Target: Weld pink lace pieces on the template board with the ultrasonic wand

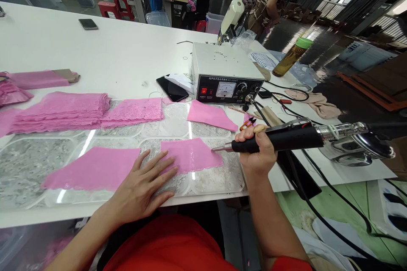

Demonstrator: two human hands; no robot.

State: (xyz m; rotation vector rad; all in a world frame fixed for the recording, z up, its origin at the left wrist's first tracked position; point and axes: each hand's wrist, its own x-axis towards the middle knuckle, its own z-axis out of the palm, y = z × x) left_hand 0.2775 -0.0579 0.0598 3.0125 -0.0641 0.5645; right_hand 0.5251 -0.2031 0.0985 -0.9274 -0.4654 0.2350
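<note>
My right hand [259, 148] is wrapped round a black handheld ultrasonic welder [280, 139] with a thin metal tip. That tip meets the right end of a pink fabric piece [190, 155] lying flat on a clear patterned mat [19, 169]. My left hand [149, 184] lies flat with fingers spread, its fingertips on the left part of this piece. Left of it, partly under my fingers and wrist, is a longer pink fabric panel [95, 169]. Another pink piece [211, 115] lies just beyond, in front of the control box.
Stacked pink fabric [63, 112] sits on the left. The white control box [227, 80] stands at the back, with a dark phone [173, 89] beside it. Orange-handled snips [248, 124], a green-capped bottle [292, 56] and black cables [300, 186] are on the right. People are in the background.
</note>
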